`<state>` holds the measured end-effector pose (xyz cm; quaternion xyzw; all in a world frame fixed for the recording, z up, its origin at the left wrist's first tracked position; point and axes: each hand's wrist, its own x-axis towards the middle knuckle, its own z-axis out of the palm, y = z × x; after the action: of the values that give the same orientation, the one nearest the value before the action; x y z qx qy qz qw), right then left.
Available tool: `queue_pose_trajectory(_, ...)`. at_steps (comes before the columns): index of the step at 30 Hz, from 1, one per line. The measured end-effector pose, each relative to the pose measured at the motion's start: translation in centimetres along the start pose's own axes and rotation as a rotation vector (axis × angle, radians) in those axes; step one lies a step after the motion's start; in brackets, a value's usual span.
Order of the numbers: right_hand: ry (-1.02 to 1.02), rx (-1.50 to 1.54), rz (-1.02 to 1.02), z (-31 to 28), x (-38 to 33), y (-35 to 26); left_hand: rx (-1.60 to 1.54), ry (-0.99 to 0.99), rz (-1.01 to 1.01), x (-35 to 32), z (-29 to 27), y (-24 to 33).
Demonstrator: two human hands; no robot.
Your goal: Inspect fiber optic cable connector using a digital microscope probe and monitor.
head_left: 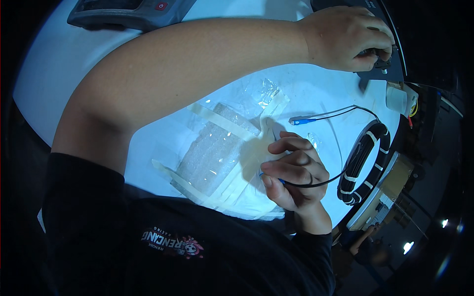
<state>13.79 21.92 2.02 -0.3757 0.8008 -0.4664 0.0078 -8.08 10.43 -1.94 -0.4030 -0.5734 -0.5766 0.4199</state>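
Observation:
My left arm reaches across the table to the far right, where my left hand (pixel 348 39) closes its fingers on a small black fitting (pixel 383 63) at a dark device (pixel 365 79); the fingers partly cover the fitting. Nearer to me, my right hand (pixel 298 172) pinches a blue fibre-optic connector (pixel 281 181) between thumb and fingers, much of it hidden. A black cable runs from it to a coil (pixel 377 170) bound with white ties. The cable's other blue connector (pixel 303 121) lies on the white table beyond my right hand.
A clear plastic package with padding and pale tape strips (pixel 212 153) lies in front of my body. At the far left stands a grey device (pixel 128 15) with a red button. A whitish container (pixel 396 100) and a cardboard box (pixel 395 177) are at right; another person (pixel 368 241) is beyond.

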Motion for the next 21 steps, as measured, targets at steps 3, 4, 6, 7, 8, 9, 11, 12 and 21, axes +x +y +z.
queue_pose_trajectory(3,0.01,0.009,-0.008,0.03,-0.06,0.05,0.005,-0.005,0.0,0.04,-0.03,0.0)
queue_pose_trajectory(4,0.014,0.012,-0.01,0.02,-0.04,0.04,0.013,-0.01,0.003,0.04,-0.03,-0.04)
queue_pose_trajectory(6,0.019,0.017,-0.013,-0.01,-0.08,0.04,0.015,-0.001,0.012,0.05,0.09,-0.08)
queue_pose_trajectory(7,0.015,0.017,-0.009,-0.05,-0.11,0.05,0.016,0.009,0.023,0.14,0.15,-0.07)
queue_pose_trajectory(8,0.012,0.018,-0.005,-0.11,-0.15,0.04,0.016,0.005,0.023,0.22,0.2,-0.08)
queue_pose_trajectory(9,0.016,0.021,-0.006,-0.26,-0.2,0.0,0.007,-0.017,0.008,0.32,0.28,-0.08)
queue_pose_trajectory(11,-0.01,0.002,0.013,-0.14,-0.13,-0.11,-0.003,-0.018,-0.008,-0.02,-0.02,-0.09)
queue_pose_trajectory(12,-0.016,-0.003,0.015,0.01,-0.05,-0.07,0.002,0.002,-0.007,-0.18,-0.13,-0.08)
queue_pose_trajectory(21,0.017,0.039,0.042,-0.04,-0.35,-0.06,0.006,-0.004,0.002,0.03,0.1,-0.02)
